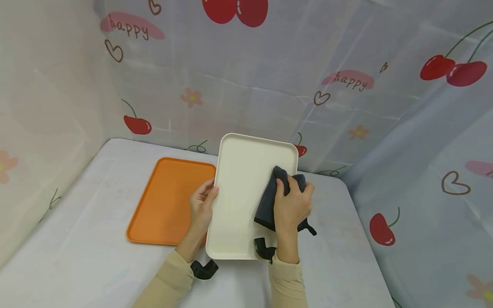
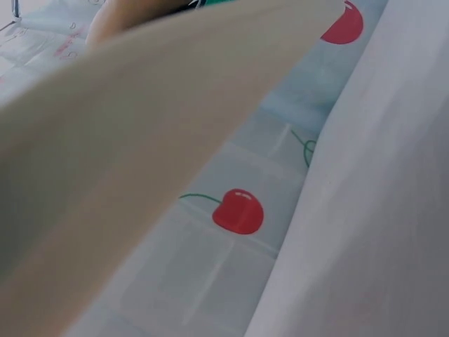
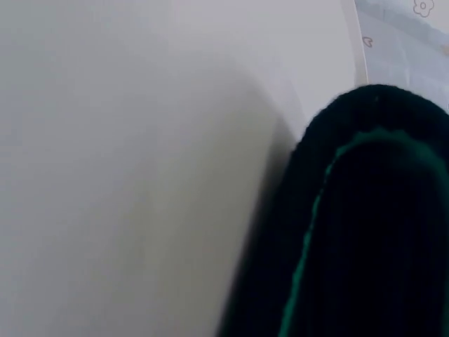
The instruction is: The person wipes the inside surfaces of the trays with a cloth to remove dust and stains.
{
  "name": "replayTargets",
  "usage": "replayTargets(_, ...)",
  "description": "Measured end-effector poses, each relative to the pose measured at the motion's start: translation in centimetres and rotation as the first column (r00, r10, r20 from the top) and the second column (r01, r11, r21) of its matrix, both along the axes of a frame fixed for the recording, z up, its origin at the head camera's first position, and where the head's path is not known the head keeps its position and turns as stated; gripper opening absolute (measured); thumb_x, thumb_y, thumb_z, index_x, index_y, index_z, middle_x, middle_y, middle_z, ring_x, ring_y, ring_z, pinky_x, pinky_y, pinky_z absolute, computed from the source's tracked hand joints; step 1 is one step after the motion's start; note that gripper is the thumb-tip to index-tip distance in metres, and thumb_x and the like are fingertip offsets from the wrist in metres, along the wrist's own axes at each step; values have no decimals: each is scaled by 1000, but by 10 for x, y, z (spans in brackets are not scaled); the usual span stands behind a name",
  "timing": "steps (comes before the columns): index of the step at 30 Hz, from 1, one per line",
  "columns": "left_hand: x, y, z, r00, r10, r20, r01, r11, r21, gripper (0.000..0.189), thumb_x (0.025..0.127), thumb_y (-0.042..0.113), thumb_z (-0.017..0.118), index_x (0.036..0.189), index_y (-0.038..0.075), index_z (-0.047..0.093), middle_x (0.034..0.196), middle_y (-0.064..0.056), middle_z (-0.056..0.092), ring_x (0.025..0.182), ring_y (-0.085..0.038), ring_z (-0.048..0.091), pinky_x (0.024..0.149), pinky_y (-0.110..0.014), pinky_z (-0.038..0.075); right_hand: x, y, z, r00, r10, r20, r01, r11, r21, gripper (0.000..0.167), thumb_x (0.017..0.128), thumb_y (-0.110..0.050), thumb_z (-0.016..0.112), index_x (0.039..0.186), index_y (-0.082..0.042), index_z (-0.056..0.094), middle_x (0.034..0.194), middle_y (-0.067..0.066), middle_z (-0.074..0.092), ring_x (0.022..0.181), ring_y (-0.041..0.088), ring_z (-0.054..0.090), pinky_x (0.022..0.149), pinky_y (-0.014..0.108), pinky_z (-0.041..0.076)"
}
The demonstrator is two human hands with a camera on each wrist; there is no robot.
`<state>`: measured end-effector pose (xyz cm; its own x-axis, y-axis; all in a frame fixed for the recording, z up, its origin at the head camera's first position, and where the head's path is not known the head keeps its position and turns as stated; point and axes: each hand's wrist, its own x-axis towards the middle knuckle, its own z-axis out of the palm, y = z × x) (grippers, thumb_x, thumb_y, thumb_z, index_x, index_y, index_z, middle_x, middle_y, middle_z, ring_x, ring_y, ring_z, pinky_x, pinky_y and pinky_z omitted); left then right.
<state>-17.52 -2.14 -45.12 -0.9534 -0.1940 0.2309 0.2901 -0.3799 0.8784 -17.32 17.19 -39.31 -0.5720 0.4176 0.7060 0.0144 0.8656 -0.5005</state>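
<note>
- Left-hand grip (image 1: 202,204) pinched the left rim of the cream rectangular tray (image 1: 239,192), raised over the white counter (image 1: 96,269)
- Right-hand grip (image 1: 291,208) clutched a dark-grey fabric cloth (image 1: 265,209) against that tray's face
- Orange rectangular tray (image 1: 165,201) lay at left

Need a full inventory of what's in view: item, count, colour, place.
Rectangular tray: one, cream, centre, gripped at its left edge
Rectangular tray: one, orange, on the table, left of the cream one and partly behind it
Cleaning cloth: one, dark blue-grey, over the cream tray's right side
Table: one, white, below the trays
Cherry-print sheeting: number of pieces unclear, pale, behind and beside the table
Green patch: one, top edge of the left wrist view, too cut off to identify
Black wrist fittings: two, one by each wrist
Sleeves: two, beige, bottom edge
Left hand: one, bare, on the cream tray
Right hand: one, bare, holding the cloth
</note>
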Motion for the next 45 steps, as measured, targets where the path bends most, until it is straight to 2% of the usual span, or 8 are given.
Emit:
replayTargets(10,0,1,-2,1000,5,14,-4,1000,-20,32,96,4,57,123,-14,57,89,10,69,78,-5,65,68,-17,56,2,-20,-1,998,64,-15,-64,997,36,29,84,-29,78,105,-10,76,99,22,58,64,37,59,52,49,50)
replayTargets(17,1,3,-1,1000,1,25,-1,1000,-21,34,96,4,57,125,-12,57,91,12,69,80,-4,65,71,-17,56,4,-43,0,990,139,-13,-138,988,71,29,83,-28,79,106,-11,76,100,20,59,71,35,63,55,46,52)
replayTargets(25,3,7,1,1000,-17,17,18,1000,-25,32,95,5,59,124,-9,60,91,10,70,80,-6,67,71,-20,57,8,-67,2,976,218,0,-216,966,140,28,81,-31,80,104,-14,77,101,19,60,70,33,65,54,45,55)
replayTargets(31,3,9,0,999,-39,-5,39,999,-5,33,96,3,57,124,-14,57,89,11,71,78,-4,67,69,-18,57,12,-81,1,963,271,-2,-267,949,168,27,80,-29,82,102,-15,77,100,17,60,71,30,65,55,42,55)
replayTargets(38,3,9,-2,999,-48,-18,48,999,14,33,97,3,56,124,-16,56,88,11,71,76,-3,66,68,-17,57,13,-86,3,956,292,0,-288,942,175,28,80,-30,81,104,-16,77,101,17,60,73,29,65,56,41,54)
replayTargets(45,4,8,-1,999,-47,-23,47,999,3,32,96,3,56,125,-12,58,90,11,71,79,-3,67,70,-17,57,11,-83,2,954,299,-5,-294,940,172,29,79,-31,82,103,-16,78,100,17,60,72,29,65,56,41,54)
